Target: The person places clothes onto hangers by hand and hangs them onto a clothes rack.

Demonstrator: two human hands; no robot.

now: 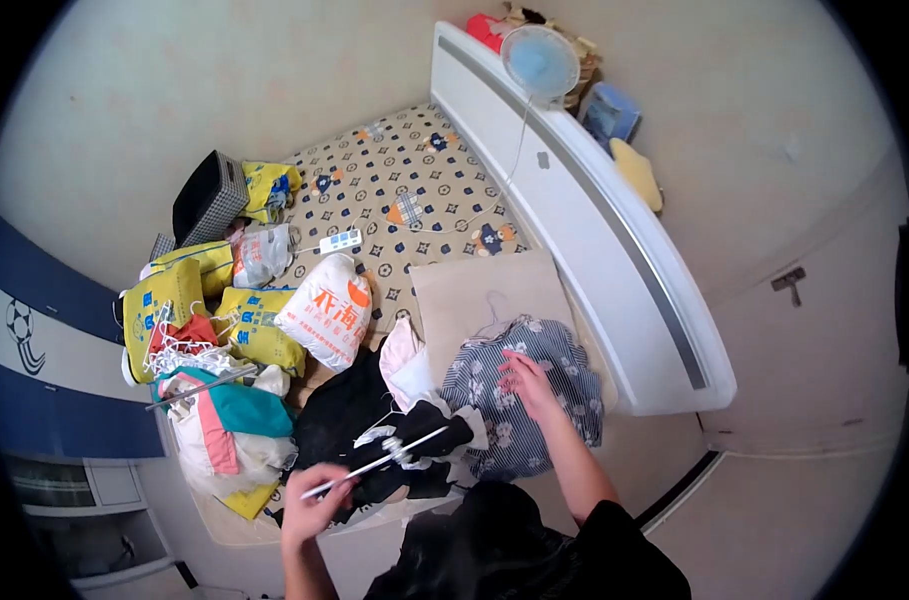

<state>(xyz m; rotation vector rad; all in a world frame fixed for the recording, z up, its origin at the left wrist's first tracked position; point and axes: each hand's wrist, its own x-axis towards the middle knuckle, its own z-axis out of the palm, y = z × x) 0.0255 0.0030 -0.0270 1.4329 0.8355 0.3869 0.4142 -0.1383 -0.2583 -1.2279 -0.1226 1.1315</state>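
Left grip: here at the lower edge of the frame, left of centre, the left grip [314, 500] has its fingers curled, pinching one end of a white rod [369, 467].
White rod: it slants up and to the right, across the lower middle, above the dark clothes [339, 410], with a tangle of white partway along it, too small to make out.
Right grip: and over to the right of centre, the right grip [524, 382], fingers spread, is at the striped garment; whether it presses on the cloth or hovers just above, one cannot tell.
Striped garment: the striped garment [474, 395], dotted with pale flowers, spreads across the lower right of centre, its upper part over a beige mat [494, 275].
Pink cloth: the pink cloth [402, 358] lies just left of it, near the centre, beside the dark clothes.
Left-hand pile: what a heap on this side! A teal, white and pink garment [229, 415], a grey pole [199, 388] across it, white hangers [179, 357] just above, and a bulging white bag [324, 315] with red print to the right.
Bed: the patterned bed [374, 165] stretches to the upper middle, a power strip [341, 241] on it.
Headboard: the white headboard [584, 215] sweeps down the right, a fan [540, 62] at its top end.
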